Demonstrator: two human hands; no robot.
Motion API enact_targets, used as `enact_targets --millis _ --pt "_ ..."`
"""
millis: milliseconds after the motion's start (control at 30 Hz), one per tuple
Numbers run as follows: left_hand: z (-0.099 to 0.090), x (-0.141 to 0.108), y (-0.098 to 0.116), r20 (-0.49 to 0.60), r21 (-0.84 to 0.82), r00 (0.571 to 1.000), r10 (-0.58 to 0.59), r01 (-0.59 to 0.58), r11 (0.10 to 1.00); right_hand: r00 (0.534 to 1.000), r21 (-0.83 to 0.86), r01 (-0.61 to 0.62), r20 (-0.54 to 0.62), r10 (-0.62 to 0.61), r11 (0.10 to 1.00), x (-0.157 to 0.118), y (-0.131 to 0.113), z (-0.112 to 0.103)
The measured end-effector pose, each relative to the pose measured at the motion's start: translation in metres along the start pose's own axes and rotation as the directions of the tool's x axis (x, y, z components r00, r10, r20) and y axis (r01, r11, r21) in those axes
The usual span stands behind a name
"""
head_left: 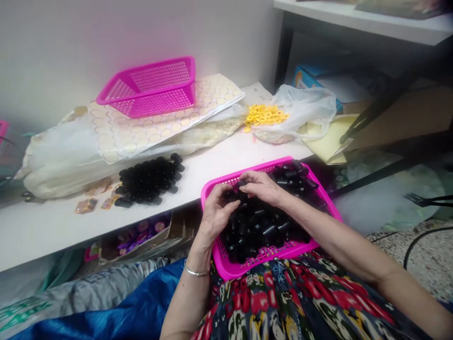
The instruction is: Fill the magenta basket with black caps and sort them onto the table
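A pink plastic basket (221, 271) rests on my lap, tilted against the table edge and filled with small black cylindrical pieces (271, 231). My left hand (219, 212) is over its left side, fingers curled round a dark piece that is partly hidden. Close beside it, my right hand (262, 186) pinches a black cylindrical piece (242, 182) between thumb and fingers. To the left on the white table, more black cylinders (150, 179) stand packed in a cluster, some lying at its edges.
Behind the cluster, an upper pink basket (152, 94) sits on sheets printed with circles (205, 113). Yellow rings (265, 115) spill from a clear plastic bag (300, 106). Small wrapped packets (86, 206) lie at the left. A cardboard box (155, 248) is under the table.
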State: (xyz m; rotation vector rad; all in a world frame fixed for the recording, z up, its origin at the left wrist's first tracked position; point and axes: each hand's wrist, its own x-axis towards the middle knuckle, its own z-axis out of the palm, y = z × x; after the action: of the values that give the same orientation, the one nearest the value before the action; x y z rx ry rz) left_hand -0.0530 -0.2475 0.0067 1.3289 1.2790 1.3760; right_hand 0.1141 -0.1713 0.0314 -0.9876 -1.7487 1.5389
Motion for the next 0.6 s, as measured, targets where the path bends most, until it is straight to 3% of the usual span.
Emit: enact_targets --millis 100,267,433,600 --pt "0.01 0.002 0.004 -0.024 -0.085 0.997 -0.07 0.068 0.994 0.993 0.233 -0.049 -0.094 0.072 0.971 -0.009 0.003 0.0" --pt "0.021 0.002 0.013 -0.019 -0.216 0.987 -0.161 0.153 0.964 0.988 0.493 0.079 -0.154 -0.003 0.866 -0.021 -0.001 0.0" --pt "0.025 0.001 0.015 0.017 -0.251 0.987 -0.159 0.158 0.955 0.99 0.549 0.107 -0.136 -0.037 0.829 -0.026 -0.002 0.003" --pt "0.022 0.0 0.012 0.025 -0.191 0.989 -0.145 0.147 0.971 0.983 0.486 0.141 -0.172 -0.064 0.863 -0.027 0.0 0.006"
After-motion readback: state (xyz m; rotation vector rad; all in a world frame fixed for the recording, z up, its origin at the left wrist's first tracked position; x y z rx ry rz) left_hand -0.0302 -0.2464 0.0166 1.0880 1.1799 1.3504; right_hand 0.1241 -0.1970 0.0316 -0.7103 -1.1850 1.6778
